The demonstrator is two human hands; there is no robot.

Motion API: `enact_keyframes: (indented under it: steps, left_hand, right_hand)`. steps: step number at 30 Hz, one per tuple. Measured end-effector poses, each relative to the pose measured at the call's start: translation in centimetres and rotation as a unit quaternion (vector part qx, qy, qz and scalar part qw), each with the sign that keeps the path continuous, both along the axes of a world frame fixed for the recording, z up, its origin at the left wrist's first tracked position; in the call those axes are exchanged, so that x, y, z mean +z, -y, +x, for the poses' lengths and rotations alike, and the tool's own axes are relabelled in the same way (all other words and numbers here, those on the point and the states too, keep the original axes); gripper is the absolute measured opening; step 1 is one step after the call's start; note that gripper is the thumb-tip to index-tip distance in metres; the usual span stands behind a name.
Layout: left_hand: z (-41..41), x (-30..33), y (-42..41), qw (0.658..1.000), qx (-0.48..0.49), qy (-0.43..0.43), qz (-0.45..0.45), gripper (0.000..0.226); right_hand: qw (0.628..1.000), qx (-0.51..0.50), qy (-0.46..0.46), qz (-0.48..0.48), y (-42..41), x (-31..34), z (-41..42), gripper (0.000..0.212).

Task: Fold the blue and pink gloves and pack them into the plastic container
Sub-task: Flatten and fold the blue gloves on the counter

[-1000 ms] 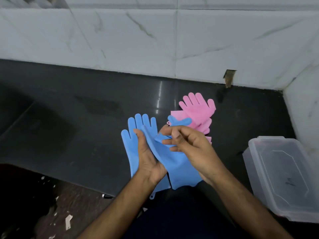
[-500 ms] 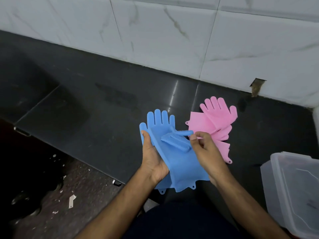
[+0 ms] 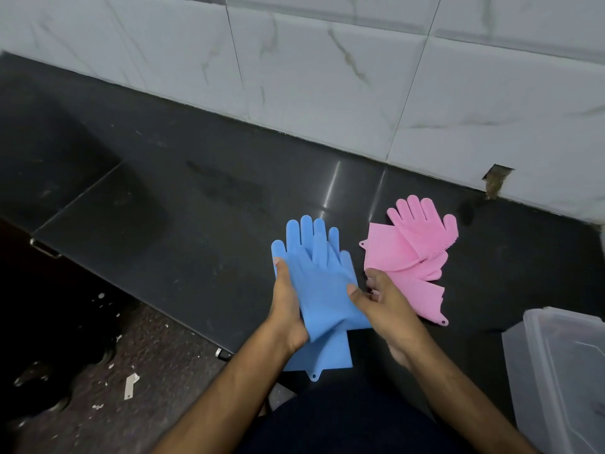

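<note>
Two blue gloves [image 3: 319, 283] lie stacked one on the other near the counter's front edge, fingers pointing away from me, cuffs hanging over the edge. My left hand [image 3: 288, 309] grips their left side, thumb on top. My right hand [image 3: 383, 306] holds their right edge with the thumb pressed on the upper glove. The pink gloves [image 3: 412, 253] lie in a loose crossed pile just right of the blue ones, partly behind my right hand. The clear plastic container [image 3: 563, 371] stands at the right edge of the view, only partly visible.
The dark stone counter [image 3: 196, 204] runs along a white tiled wall [image 3: 327, 77]. A chipped hole [image 3: 496, 178] marks the wall's base behind the pink gloves. Below the counter's front edge is a speckled floor [image 3: 131, 371] with white debris.
The upper blue glove, folded over half a second ago, now lies flat and spread on the lower one. My right hand moved from its fingers down to its right edge. The view shifted left.
</note>
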State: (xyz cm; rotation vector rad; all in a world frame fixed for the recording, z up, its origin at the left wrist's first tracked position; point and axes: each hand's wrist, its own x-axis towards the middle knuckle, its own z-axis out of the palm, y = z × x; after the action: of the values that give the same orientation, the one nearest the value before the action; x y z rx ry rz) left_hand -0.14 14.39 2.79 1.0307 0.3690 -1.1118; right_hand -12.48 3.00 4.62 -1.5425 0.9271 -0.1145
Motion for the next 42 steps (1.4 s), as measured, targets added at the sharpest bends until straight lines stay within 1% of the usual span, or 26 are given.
enact_keyframes:
  steps: [2,4,5,7,8,11,14,18,19,21,23,25,28,31,34,37,39,40,42]
  left_hand:
    - [0.0,0.7,-0.3,0.997,-0.056,0.053,-0.003,0.063]
    - [0.1,1.6,-0.2,0.991,-0.095,0.095,0.02,0.04]
    - [0.0,1.8,-0.2,0.989,-0.102,0.104,0.023,0.034]
    - [-0.2,2.2,-0.3,0.988,-0.111,0.105,0.013,0.029]
    - [-0.3,2.4,-0.5,0.988,-0.114,0.101,0.003,0.029]
    - [-0.5,3.8,-0.8,0.989,-0.115,0.085,-0.032,0.029]
    - [0.2,5.6,-1.0,0.987,-0.127,0.06,-0.079,0.035]
    - [2.6,6.8,-1.0,0.983,-0.114,0.092,-0.111,0.052]
    - [3.3,6.5,-0.8,0.985,-0.099,0.101,-0.1,0.054]
    - [4.2,4.9,-0.8,0.991,-0.066,0.112,-0.038,0.055]
    - [4.4,2.4,-1.4,0.987,-0.053,0.146,0.044,0.049]
    - [4.3,0.2,-2.2,0.975,-0.064,0.188,0.099,0.037]
    - [4.4,-1.6,-2.8,0.963,-0.083,0.228,0.118,0.026]
    - [4.2,-2.0,-2.6,0.958,-0.067,0.25,0.127,0.02]
    - [3.8,-1.9,-2.4,0.958,-0.044,0.262,0.103,0.019]
    - [3.6,-1.6,-2.2,0.965,-0.004,0.258,0.056,0.017]
    - [3.7,-1.2,-2.0,0.965,0.016,0.258,0.032,0.019]
    - [3.8,-1.2,-1.9,0.965,0.02,0.259,0.028,0.02]
    - [4.1,-1.4,-1.8,0.966,0.023,0.251,0.049,0.021]
  right_hand:
    - [0.998,-0.047,0.004,0.041,0.1,-0.2,-0.3,0.059]
    - [0.99,-0.079,0.0,0.117,0.7,0.0,-0.4,0.049]
    - [0.982,-0.087,0.007,0.165,0.9,0.0,-0.4,0.044]
    - [0.958,-0.098,0.039,0.267,0.9,0.3,-0.5,0.039]
    - [0.948,-0.092,0.052,0.299,0.7,0.6,-0.5,0.037]
    - [0.94,-0.056,0.113,0.317,0.1,1.4,-0.6,0.037]
    - [0.941,-0.043,0.181,0.284,0.4,2.5,0.0,0.044]
    - [0.944,-0.019,0.24,0.226,0.9,3.6,2.5,0.047]
    - [0.952,-0.026,0.234,0.197,0.8,3.0,3.4,0.047]
    - [0.974,-0.045,0.179,0.131,0.6,1.1,5.1,0.045]
    - [0.99,-0.05,0.1,0.083,0.3,-2.0,5.9,0.04]
    - [0.997,-0.043,0.05,0.037,0.0,-4.6,5.7,0.042]
    - [0.997,-0.029,0.047,-0.046,0.0,-5.6,5.2,0.049]
    - [0.99,0.014,0.053,-0.129,0.2,-5.3,5.3,0.061]
    - [0.986,0.035,0.081,-0.14,0.5,-4.6,5.4,0.064]
    - [0.983,0.013,0.149,-0.106,0.7,-4.0,5.4,0.063]
    - [0.976,0.011,0.187,-0.112,1.1,-3.6,5.6,0.061]
    - [0.973,0.018,0.195,-0.124,1.3,-3.5,5.8,0.062]
    - [0.972,0.033,0.187,-0.137,1.7,-3.7,6.2,0.064]
